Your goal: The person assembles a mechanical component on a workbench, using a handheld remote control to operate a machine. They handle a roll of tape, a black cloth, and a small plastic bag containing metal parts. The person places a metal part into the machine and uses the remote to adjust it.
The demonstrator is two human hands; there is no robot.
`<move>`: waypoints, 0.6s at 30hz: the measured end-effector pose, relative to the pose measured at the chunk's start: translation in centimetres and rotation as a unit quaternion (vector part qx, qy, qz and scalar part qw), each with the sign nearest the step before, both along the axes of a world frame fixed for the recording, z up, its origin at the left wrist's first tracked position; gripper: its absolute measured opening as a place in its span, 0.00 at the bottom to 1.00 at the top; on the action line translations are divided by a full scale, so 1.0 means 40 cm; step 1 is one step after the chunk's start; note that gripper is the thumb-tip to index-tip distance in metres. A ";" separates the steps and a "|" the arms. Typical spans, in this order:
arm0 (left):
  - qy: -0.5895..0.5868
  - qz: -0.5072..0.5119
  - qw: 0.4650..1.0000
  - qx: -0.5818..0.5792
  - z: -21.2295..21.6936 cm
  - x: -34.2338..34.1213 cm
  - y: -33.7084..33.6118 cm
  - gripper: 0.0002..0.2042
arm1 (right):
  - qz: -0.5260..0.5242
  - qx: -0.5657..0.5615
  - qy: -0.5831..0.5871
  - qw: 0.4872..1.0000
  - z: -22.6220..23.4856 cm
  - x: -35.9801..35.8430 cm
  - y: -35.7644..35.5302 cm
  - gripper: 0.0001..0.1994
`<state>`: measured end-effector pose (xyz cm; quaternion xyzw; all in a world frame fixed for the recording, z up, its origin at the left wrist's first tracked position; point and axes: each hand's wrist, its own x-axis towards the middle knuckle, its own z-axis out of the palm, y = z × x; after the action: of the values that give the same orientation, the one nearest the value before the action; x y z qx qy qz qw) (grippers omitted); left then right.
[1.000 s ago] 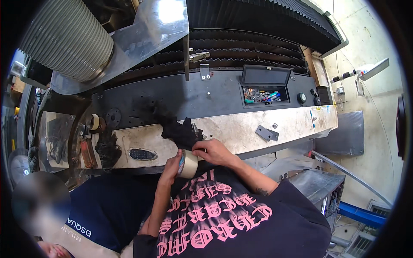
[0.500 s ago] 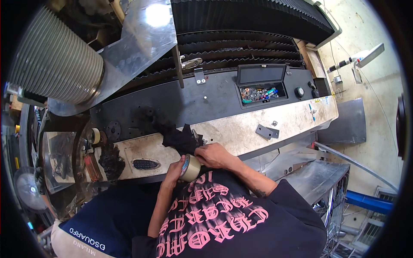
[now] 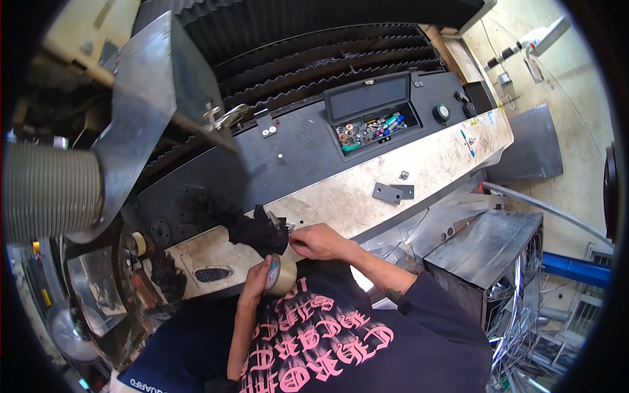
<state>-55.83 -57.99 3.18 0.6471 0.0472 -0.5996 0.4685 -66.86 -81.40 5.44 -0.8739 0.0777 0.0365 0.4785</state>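
My left hand is wrapped round a wide roll of yellowish clear packing tape, held close to my shirt at the bench's near edge. Just above and right of the roll, my right hand has its fingers bent together in a pinch. Whatever sits between those fingertips is too small to make out. A crumpled black cloth lies on the bench left of my right hand. Small metal pieces show at the cloth's edge, partly hidden.
Grey flat plates with holes lie on the pale worktop. Behind is an open compartment with small parts. A second tape roll and a dark glove are at left. A ribbed hose and metal sheet overhang the left side.
The whole view has shifted and turned. The tape roll in my left hand sits slightly lower, a little farther from my right hand, which keeps its pinch.
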 end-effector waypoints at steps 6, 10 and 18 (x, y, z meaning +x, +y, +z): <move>-0.103 0.010 0.993 0.059 -0.071 -0.005 -0.007 0.21 | -0.211 0.011 0.074 0.975 -0.082 -0.029 -0.253 0.13; -0.233 -0.028 0.968 0.092 -0.073 0.010 -0.089 0.20 | -0.386 -0.028 0.086 0.918 -0.158 -0.037 -0.442 0.12; -0.393 -0.046 0.907 0.144 -0.120 -0.003 -0.136 0.18 | -0.403 -0.162 0.118 0.893 -0.286 0.048 -0.656 0.14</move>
<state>-55.96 -63.42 -1.62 0.8925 -0.0849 -0.3042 0.3221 -64.92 -107.65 -5.99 -0.8222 0.4841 -0.0702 0.2909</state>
